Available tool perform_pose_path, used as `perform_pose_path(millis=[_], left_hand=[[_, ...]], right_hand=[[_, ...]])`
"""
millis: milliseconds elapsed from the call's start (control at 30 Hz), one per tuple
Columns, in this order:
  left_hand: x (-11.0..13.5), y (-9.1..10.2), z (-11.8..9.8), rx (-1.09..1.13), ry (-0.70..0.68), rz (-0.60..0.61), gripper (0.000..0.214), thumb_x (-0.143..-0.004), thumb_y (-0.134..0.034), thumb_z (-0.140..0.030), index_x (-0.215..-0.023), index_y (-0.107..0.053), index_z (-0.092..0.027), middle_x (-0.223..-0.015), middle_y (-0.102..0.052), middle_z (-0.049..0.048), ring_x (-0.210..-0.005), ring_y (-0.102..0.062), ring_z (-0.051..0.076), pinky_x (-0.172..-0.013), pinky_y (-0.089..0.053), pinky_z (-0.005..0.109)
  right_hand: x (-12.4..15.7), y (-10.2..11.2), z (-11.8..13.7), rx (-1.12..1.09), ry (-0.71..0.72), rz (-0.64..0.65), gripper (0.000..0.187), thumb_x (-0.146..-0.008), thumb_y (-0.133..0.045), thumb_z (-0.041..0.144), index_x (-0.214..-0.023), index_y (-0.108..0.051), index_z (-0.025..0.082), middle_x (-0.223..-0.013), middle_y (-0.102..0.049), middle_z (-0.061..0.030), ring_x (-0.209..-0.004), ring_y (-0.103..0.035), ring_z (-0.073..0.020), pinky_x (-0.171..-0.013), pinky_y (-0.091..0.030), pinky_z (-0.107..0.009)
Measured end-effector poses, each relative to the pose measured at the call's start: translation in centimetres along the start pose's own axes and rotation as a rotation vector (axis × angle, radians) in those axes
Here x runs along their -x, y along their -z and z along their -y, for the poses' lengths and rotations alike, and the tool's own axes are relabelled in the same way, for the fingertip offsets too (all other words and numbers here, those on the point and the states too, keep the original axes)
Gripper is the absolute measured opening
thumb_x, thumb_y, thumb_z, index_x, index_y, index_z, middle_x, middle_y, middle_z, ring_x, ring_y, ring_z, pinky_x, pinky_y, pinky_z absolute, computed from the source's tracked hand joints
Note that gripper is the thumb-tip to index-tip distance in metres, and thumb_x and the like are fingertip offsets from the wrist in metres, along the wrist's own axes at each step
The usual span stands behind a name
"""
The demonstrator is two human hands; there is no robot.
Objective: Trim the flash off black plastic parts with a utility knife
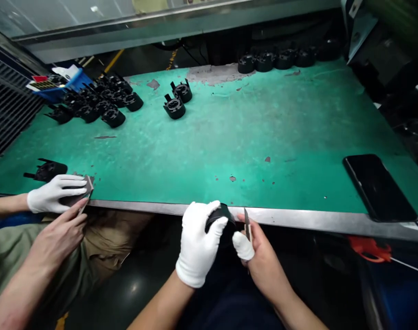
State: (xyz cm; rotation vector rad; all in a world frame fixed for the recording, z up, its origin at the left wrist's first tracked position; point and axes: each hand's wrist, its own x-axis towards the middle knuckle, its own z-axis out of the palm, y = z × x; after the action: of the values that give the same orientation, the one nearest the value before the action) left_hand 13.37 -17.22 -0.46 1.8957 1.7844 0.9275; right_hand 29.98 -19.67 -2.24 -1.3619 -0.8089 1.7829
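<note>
My left hand (197,243), in a white glove, is closed around a round black plastic part (224,220) at the table's front edge. Its fingers hide much of the part. Just to the right, my right hand (260,252) grips a small knife (247,222) with its blade pointing up. A white cover is on the right thumb; the other fingers are bare. The knife is beside the black part; I cannot tell whether they touch.
A co-worker's hands (57,211) work at the left edge. Black parts (105,98) cluster by a blue bin (73,85); two (175,107) stand mid-table, several (265,61) line the back. A phone (379,185) lies right on the green mat (209,146). Orange-handled tool (370,250) below.
</note>
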Motion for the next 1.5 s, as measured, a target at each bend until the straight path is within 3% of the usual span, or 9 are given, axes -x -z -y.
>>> perform_pose_path(millis=[133, 233, 400, 867, 1033, 1167, 1300, 1400, 1500], left_hand=[[-0.9, -0.4, 0.6, -0.077, -0.063, 0.062, 0.035, -0.095, -0.064, -0.033, -0.129, -0.06, -0.028, -0.118, -0.067, 0.0047, -0.117, -0.06, 0.022, -0.123, -0.024, 0.058], [-0.8, -0.5, 0.9, -0.063, -0.085, 0.046, 0.035, -0.094, -0.065, -0.033, -0.128, -0.06, -0.025, -0.119, -0.068, 0.0057, -0.122, -0.057, 0.024, -0.123, -0.025, 0.059], [-0.5, -0.6, 1.5, -0.043, -0.096, 0.043, 0.037, -0.094, -0.065, -0.037, -0.128, -0.061, -0.024, -0.116, -0.069, 0.0078, -0.121, -0.057, 0.026, -0.122, -0.025, 0.062], [0.1, -0.5, 2.6, 0.013, -0.035, 0.1, 0.042, -0.091, -0.067, -0.042, -0.13, -0.063, -0.026, -0.099, -0.066, 0.0067, -0.116, -0.056, 0.03, -0.121, -0.019, 0.069], [0.1, -0.8, 2.6, 0.008, -0.071, 0.071, 0.041, -0.092, -0.066, -0.041, -0.129, -0.062, -0.026, -0.105, -0.067, 0.0079, -0.118, -0.056, 0.03, -0.121, -0.017, 0.069], [-0.1, -0.9, 2.5, -0.01, -0.082, 0.06, 0.039, -0.092, -0.066, -0.038, -0.129, -0.062, -0.024, -0.11, -0.068, 0.009, -0.119, -0.057, 0.029, -0.122, -0.018, 0.068], [0.0, -1.1, 2.4, -0.002, -0.1, 0.026, 0.039, -0.092, -0.067, -0.034, -0.129, -0.061, -0.025, -0.114, -0.07, 0.0082, -0.119, -0.057, 0.028, -0.122, -0.019, 0.067], [0.1, -1.4, 2.4, -0.019, -0.108, 0.011, 0.041, -0.088, -0.072, -0.035, -0.127, -0.062, -0.026, -0.11, -0.071, 0.0073, -0.12, -0.056, 0.029, -0.122, -0.018, 0.067], [0.1, -1.7, 2.0, -0.018, -0.11, -0.007, 0.042, -0.086, -0.075, -0.04, -0.124, -0.063, -0.026, -0.103, -0.071, 0.0063, -0.12, -0.056, 0.03, -0.121, -0.019, 0.068]], right_hand=[[0.4, 3.2, -1.0, 0.107, -0.107, 0.001, 0.054, -0.1, -0.039, 0.062, -0.121, -0.066, 0.021, -0.083, -0.056, -0.0024, -0.068, -0.047, -0.0148, -0.061, -0.041, -0.027], [-0.4, 4.3, -0.8, 0.223, -0.109, 0.105, 0.05, -0.1, -0.042, 0.059, -0.114, -0.071, 0.021, -0.083, -0.06, -0.0025, -0.076, -0.052, -0.0175, -0.073, -0.045, -0.03], [-2.8, 3.6, 0.5, 0.32, -0.024, 0.217, 0.045, -0.1, -0.045, 0.053, -0.097, -0.075, 0.02, -0.087, -0.068, -0.004, -0.086, -0.06, -0.0231, -0.08, -0.048, -0.034], [-3.8, 2.2, 2.2, 0.283, -0.103, 0.131, 0.043, -0.097, -0.053, 0.049, -0.07, -0.071, 0.02, -0.076, -0.068, -0.0029, -0.077, -0.061, -0.0227, -0.074, -0.052, -0.033], [-2.9, 2.2, 1.0, 0.263, -0.116, 0.108, 0.043, -0.099, -0.049, 0.051, -0.079, -0.07, 0.02, -0.079, -0.065, -0.0041, -0.077, -0.057, -0.022, -0.073, -0.047, -0.033], [-1.6, 3.0, 0.8, 0.254, -0.093, 0.024, 0.04, -0.1, -0.047, 0.053, -0.106, -0.073, 0.022, -0.079, -0.063, -0.0031, -0.073, -0.057, -0.019, -0.073, -0.047, -0.032], [-1.8, 3.1, 1.2, 0.244, 0.041, 0.146, 0.051, -0.095, -0.059, 0.05, -0.14, -0.06, 0.027, -0.083, -0.065, -0.0024, -0.08, -0.061, -0.0207, -0.083, -0.05, -0.035], [-1.9, 3.1, 1.0, 0.256, 0.078, 0.084, 0.037, -0.094, -0.06, 0.052, -0.112, -0.075, 0.024, -0.091, -0.07, -0.0067, -0.094, -0.064, -0.0249, -0.09, -0.05, -0.037], [-1.6, 3.1, 0.5, 0.281, 0.041, -0.108, 0.037, -0.093, -0.059, 0.055, -0.098, -0.074, 0.022, -0.08, -0.067, -0.0043, -0.073, -0.06, -0.0195, -0.071, -0.051, -0.031]])
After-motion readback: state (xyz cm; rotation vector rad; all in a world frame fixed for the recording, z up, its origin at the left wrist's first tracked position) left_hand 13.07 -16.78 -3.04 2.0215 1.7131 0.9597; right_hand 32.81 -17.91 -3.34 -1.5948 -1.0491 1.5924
